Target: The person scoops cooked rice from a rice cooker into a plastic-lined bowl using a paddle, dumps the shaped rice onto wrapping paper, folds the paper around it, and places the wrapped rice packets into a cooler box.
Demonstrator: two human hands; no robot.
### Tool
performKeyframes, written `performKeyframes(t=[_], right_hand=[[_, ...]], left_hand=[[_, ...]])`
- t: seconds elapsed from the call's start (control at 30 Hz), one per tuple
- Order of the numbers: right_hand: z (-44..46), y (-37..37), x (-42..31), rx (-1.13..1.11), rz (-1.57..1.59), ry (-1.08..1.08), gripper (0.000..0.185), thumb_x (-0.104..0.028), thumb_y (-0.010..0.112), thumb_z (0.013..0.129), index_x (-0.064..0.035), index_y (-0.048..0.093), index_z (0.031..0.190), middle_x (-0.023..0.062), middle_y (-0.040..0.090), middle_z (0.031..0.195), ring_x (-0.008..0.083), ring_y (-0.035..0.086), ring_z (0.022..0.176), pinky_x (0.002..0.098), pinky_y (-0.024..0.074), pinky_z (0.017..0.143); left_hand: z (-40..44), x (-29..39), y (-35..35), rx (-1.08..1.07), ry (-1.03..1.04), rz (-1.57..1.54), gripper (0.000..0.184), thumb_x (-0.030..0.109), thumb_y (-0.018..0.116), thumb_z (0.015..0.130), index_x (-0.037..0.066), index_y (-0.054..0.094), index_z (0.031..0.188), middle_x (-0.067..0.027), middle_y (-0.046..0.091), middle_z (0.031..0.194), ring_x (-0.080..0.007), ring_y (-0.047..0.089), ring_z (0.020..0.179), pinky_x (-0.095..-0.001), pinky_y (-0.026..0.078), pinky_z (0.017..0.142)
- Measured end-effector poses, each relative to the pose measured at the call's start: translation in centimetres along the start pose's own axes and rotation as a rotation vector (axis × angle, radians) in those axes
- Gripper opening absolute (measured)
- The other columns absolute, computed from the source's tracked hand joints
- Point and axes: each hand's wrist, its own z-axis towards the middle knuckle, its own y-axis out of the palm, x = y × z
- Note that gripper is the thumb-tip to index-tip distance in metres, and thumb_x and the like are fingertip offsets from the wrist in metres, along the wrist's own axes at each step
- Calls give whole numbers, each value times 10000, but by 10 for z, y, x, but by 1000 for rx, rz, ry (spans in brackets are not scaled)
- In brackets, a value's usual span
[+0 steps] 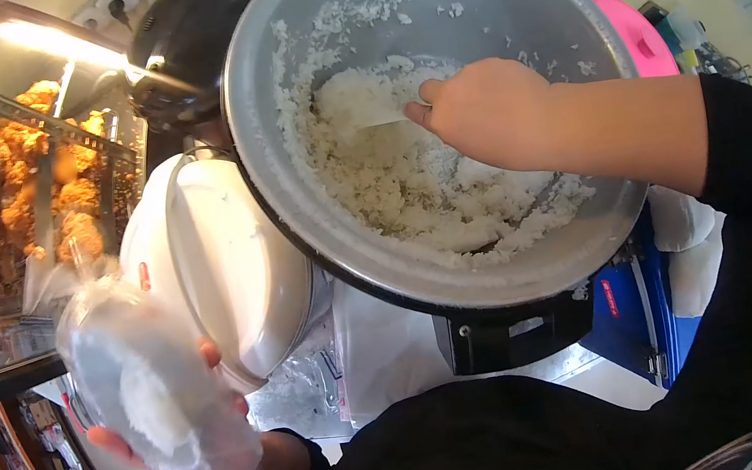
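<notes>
Right arm [629, 121] outstretched, right hand [494, 113] curled in pinch; left hand [224, 444] lower, fingers [209, 352] cupped apart.

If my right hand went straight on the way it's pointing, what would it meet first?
Most likely the rice, led by the paddle in your right hand. From this one view, I can't tell exactly how high your hand is above it.
</notes>
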Motion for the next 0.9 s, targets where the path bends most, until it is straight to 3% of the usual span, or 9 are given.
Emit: performKeyframes(t=[0.2, 0.27, 0.33, 0.53, 0.63, 0.73, 0.9], right_hand=[[28, 3, -1, -216, 133, 9, 514, -3, 578, 739, -38, 551, 1251, 165, 625, 958, 340, 644, 848, 427, 530, 724], [31, 8, -3, -227, 206, 19, 525, 4, 571, 735, -39, 549, 1258, 178, 638, 943, 344, 643, 864, 431, 525, 740], [37, 14, -7, -201, 266, 10, 534, 16, 556, 735, -43, 547, 1266, 188, 649, 927, 340, 643, 878, 432, 522, 749], [52, 19, -11, -340, 530, -8, 466, 58, 491, 746, -12, 606, 1192, 199, 663, 981, 327, 635, 900, 404, 504, 770], [52, 28, -5, -371, 789, 8, 376, 44, 486, 791, 10, 634, 1135, 201, 663, 1015, 313, 632, 924, 370, 486, 784], [50, 39, 5, -342, 850, -102, 253, -2, 510, 840, 33, 657, 1044, 193, 664, 1056, 280, 633, 934, 343, 474, 793], [38, 41, 27, -426, 1024, -100, 119, -52, 567, 850, 42, 637, 827, 101, 657, 835, 178, 570, 755, 317, 446, 691]], left_hand=[[4, 2, -8, 17, 31, -14, 766, 379, 523, 931, 113, 65, 1484, -179, 88, 1512, -413, 416, 1169, -495, 577, 694], [12, -13, 8, 211, 175, -73, 863, 498, 517, 898, 136, -4, 1483, -281, 189, 1434, -494, 551, 887, -553, 566, 609], [13, -14, 5, 165, 175, -69, 876, 501, 520, 898, 130, -20, 1481, -312, 219, 1402, -496, 548, 897, -547, 568, 618], [7, 2, -12, 63, 69, 4, 779, 375, 525, 928, 71, 63, 1476, -203, 84, 1504, -434, 467, 1111, -435, 606, 624], [5, 4, -12, 67, 52, -9, 774, 380, 518, 933, 67, 63, 1474, -203, 78, 1505, -435, 466, 1110, -456, 603, 642], [4, 7, -12, 69, 7, -17, 765, 393, 506, 938, 85, 62, 1479, -207, 102, 1500, -454, 441, 1149, -500, 593, 693], [4, 0, -2, 51, -23, -3, 734, 448, 444, 948, 127, 64, 1487, -214, 154, 1499, -522, 326, 1258, -590, 531, 827]])
